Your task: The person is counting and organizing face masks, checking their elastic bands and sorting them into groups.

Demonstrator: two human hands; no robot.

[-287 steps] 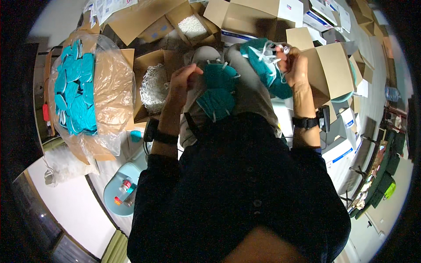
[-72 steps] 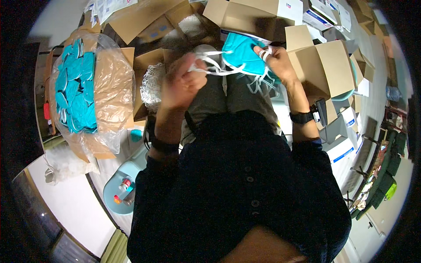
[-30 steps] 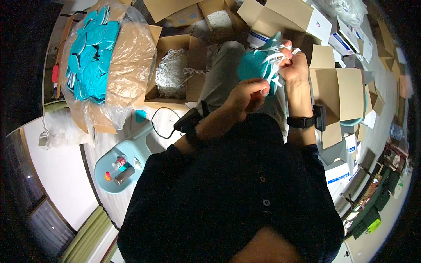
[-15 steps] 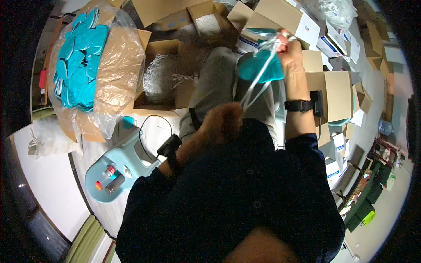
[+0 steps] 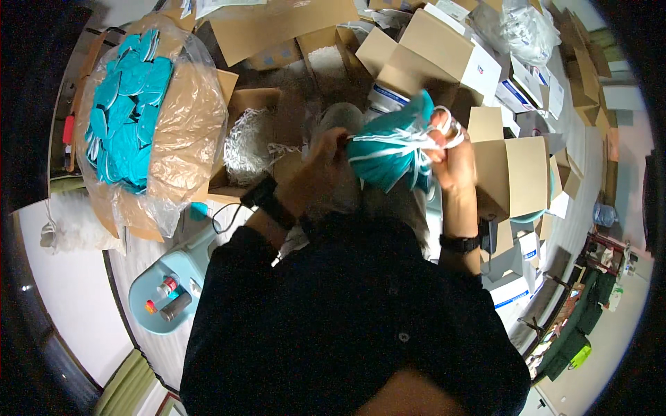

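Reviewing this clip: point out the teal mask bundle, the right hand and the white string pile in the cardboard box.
Teal mask bundle [image 5: 380, 165]: head view, lower teal surface.
Right hand [image 5: 454, 159]: head view, middle of the hand.
White string pile [image 5: 245, 149]: head view, middle of the pile.

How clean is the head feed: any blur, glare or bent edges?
In the head view, left hand dim and blurred; bundled teal masks brightly lit; clear plastic bag catches glare; dark shirt nearly featureless; straight edges bow toward the black rim.

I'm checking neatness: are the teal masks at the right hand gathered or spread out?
Gathered: the teal masks form one clump at the right hand, white straps running across them.
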